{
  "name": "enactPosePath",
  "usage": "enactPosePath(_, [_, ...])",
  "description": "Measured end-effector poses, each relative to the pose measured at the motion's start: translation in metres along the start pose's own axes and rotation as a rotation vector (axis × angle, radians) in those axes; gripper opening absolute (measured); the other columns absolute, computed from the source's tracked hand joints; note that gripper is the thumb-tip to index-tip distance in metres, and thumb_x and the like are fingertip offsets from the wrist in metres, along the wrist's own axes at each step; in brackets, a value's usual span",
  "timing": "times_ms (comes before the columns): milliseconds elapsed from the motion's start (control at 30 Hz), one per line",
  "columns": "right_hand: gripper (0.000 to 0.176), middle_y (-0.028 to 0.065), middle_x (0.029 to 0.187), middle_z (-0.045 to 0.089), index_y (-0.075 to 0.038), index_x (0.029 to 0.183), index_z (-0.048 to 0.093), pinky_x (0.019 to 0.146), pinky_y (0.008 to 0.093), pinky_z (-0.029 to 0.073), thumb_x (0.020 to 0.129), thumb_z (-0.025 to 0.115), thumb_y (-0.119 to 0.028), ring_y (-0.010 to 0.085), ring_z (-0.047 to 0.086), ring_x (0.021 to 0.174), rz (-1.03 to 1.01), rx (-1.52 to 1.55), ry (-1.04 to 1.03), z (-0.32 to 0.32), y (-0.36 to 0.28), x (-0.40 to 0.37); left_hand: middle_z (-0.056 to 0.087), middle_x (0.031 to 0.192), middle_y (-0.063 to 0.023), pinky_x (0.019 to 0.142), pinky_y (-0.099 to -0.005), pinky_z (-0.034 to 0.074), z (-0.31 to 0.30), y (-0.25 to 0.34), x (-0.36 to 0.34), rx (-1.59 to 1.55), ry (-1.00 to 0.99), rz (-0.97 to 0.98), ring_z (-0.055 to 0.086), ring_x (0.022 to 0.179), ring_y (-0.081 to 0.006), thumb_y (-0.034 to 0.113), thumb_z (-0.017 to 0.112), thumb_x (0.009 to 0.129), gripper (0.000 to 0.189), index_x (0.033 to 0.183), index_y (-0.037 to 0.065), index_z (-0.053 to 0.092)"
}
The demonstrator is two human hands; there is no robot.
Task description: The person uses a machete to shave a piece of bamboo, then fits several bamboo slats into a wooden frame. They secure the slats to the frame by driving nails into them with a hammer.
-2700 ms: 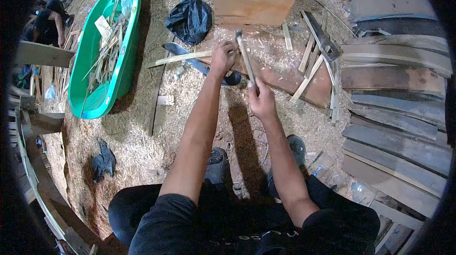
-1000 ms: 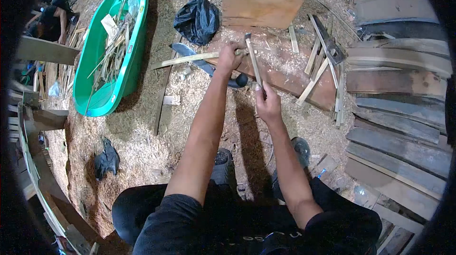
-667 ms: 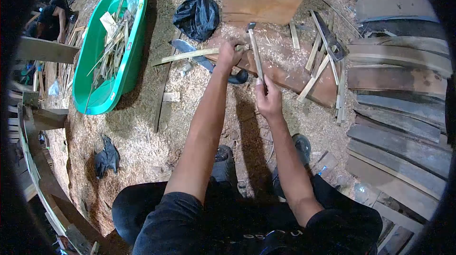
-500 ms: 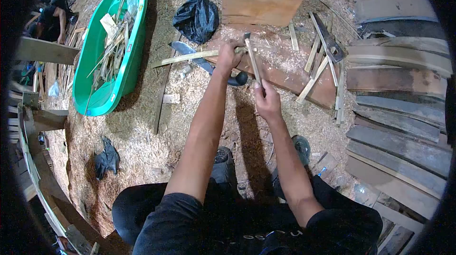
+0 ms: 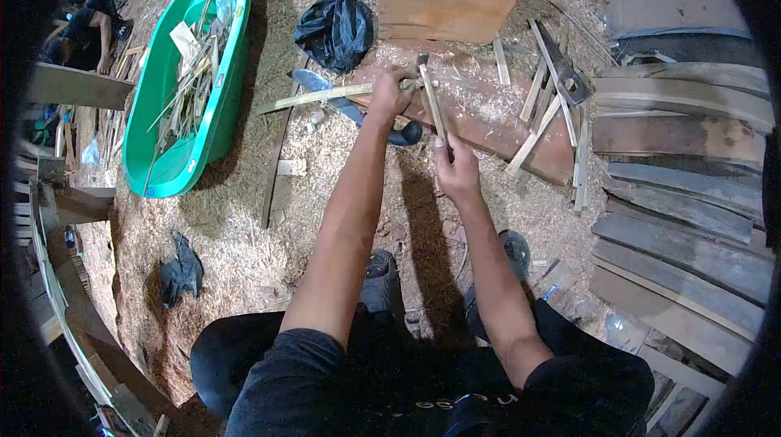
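In the head view my left hand (image 5: 392,95) is closed around a thin wooden strip (image 5: 321,96), which sticks out to the left over the floor. My right hand (image 5: 458,168) grips a hammer (image 5: 433,103) by the lower end of its pale handle. The dark hammer head points away from me, just right of my left fingers. Both hands are over the near edge of a reddish wooden board (image 5: 504,140) strewn with shavings. Partly hidden under the strip and my left wrist lies a bluish blade with a dark curved handle (image 5: 407,135).
A green tub (image 5: 213,132) of wood scraps stands at left, near a black plastic bag (image 5: 333,30). A wooden panel (image 5: 443,6) is beyond the board. A handsaw (image 5: 565,71) and loose strips lie right, beside stacked planks (image 5: 675,140). Another person (image 5: 85,30) crouches far left.
Both hands keep nearly the same place and grip. The hammer head has shifted very slightly; the strip stays in my left hand.
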State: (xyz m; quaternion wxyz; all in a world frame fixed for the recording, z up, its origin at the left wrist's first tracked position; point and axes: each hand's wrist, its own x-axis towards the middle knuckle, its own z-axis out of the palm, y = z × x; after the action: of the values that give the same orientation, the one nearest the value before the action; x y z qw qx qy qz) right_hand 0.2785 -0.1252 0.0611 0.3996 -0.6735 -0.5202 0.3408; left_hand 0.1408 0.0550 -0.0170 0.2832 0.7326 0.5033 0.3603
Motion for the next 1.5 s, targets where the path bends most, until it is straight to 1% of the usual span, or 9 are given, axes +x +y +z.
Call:
enactPosePath(267, [0.024, 0.0146, 0.066, 0.056, 0.000, 0.104, 0.060, 0.056, 0.0370, 0.045, 0.100, 0.054, -0.023, 0.0205, 0.057, 0.058, -0.065, -0.005, 0.043, 0.001, -0.002, -0.002, 0.069, 0.102, -0.0218, 0.089, -0.0414, 0.051, 0.002, -0.008, 0.001, -0.008, -0.033, -0.005, 0.065, 0.099, -0.0372, 0.017, 0.078, 0.077, 0.027, 0.099, 0.001, 0.074])
enactPosePath(400, [0.027, 0.0161, 0.068, 0.058, 0.000, 0.108, 0.060, 0.057, 0.0389, 0.046, 0.100, 0.055, -0.025, 0.0252, 0.057, 0.057, -0.047, 0.108, 0.006, -0.010, -0.018, -0.005, 0.069, 0.104, -0.0226, 0.090, -0.0414, 0.051, -0.004, 0.004, -0.007, 0.017, -0.022, -0.013, 0.065, 0.100, -0.0380, 0.017, 0.078, 0.077, 0.028, 0.100, 0.001, 0.074])
enactPosePath(533, [0.026, 0.0141, 0.067, 0.057, 0.001, 0.112, 0.060, 0.056, 0.0351, 0.045, 0.100, 0.054, -0.022, 0.0182, 0.055, 0.058, -0.071, -0.062, 0.012, 0.003, 0.004, -0.002, 0.069, 0.103, -0.0220, 0.091, -0.0412, 0.050, -0.008, 0.009, 0.000, 0.000, -0.019, 0.020, 0.065, 0.100, -0.0381, 0.018, 0.078, 0.077, 0.029, 0.100, 0.001, 0.074])
enactPosePath(667, [0.027, 0.0187, 0.072, 0.062, 0.000, 0.109, 0.061, 0.060, 0.0408, 0.048, 0.099, 0.055, -0.024, 0.0299, 0.063, 0.063, -0.005, 0.063, -0.022, -0.010, -0.017, -0.007, 0.069, 0.102, -0.0208, 0.092, -0.0412, 0.050, 0.004, -0.011, -0.002, 0.050, -0.018, 0.019, 0.065, 0.100, -0.0372, 0.018, 0.078, 0.077, 0.028, 0.099, 0.002, 0.074])
enactPosePath(800, [0.026, 0.0146, 0.067, 0.058, 0.000, 0.107, 0.061, 0.057, 0.0363, 0.046, 0.100, 0.055, -0.025, 0.0204, 0.058, 0.059, -0.043, -0.020, 0.017, 0.001, 0.001, -0.003, 0.069, 0.102, -0.0205, 0.091, -0.0412, 0.051, 0.005, -0.012, 0.003, 0.044, -0.001, 0.041, 0.065, 0.100, -0.0369, 0.018, 0.079, 0.077, 0.027, 0.098, 0.004, 0.075])
enactPosePath(967, [0.030, 0.0158, 0.066, 0.056, 0.002, 0.106, 0.060, 0.058, 0.0398, 0.045, 0.100, 0.054, -0.027, 0.0236, 0.057, 0.058, -0.070, 0.098, 0.039, -0.012, -0.027, -0.007, 0.068, 0.103, -0.0206, 0.090, -0.0413, 0.051, 0.002, -0.004, -0.001, 0.072, -0.017, -0.025, 0.065, 0.099, -0.0369, 0.017, 0.079, 0.077, 0.027, 0.099, 0.004, 0.075])
enactPosePath(1067, [0.027, 0.0174, 0.066, 0.056, 0.001, 0.106, 0.059, 0.057, 0.0393, 0.045, 0.100, 0.054, -0.025, 0.0253, 0.057, 0.058, -0.048, -0.046, 0.024, -0.001, 0.002, -0.004, 0.067, 0.104, -0.0205, 0.090, -0.0418, 0.051, 0.000, -0.003, -0.001, 0.005, -0.024, -0.025, 0.064, 0.098, -0.0372, 0.017, 0.078, 0.077, 0.027, 0.100, 0.003, 0.074])
enactPosePath(1200, [0.029, 0.0213, 0.070, 0.059, 0.000, 0.109, 0.061, 0.060, 0.0427, 0.047, 0.100, 0.053, -0.026, 0.0352, 0.062, 0.063, -0.054, 0.059, 0.049, -0.004, -0.012, -0.007, 0.067, 0.105, -0.0210, 0.090, -0.0417, 0.051, -0.002, -0.001, -0.002, 0.010, -0.021, -0.005, 0.064, 0.099, -0.0375, 0.016, 0.078, 0.077, 0.028, 0.101, 0.003, 0.074])
enactPosePath(1500, [0.030, 0.0201, 0.070, 0.059, -0.001, 0.112, 0.061, 0.060, 0.0424, 0.047, 0.100, 0.052, -0.027, 0.0333, 0.062, 0.061, -0.020, 0.032, 0.004, -0.009, -0.016, -0.007, 0.069, 0.104, -0.0210, 0.089, -0.0414, 0.052, 0.000, -0.002, -0.003, 0.016, 0.008, 0.012, 0.066, 0.098, -0.0379, 0.015, 0.078, 0.076, 0.026, 0.098, 0.003, 0.074])
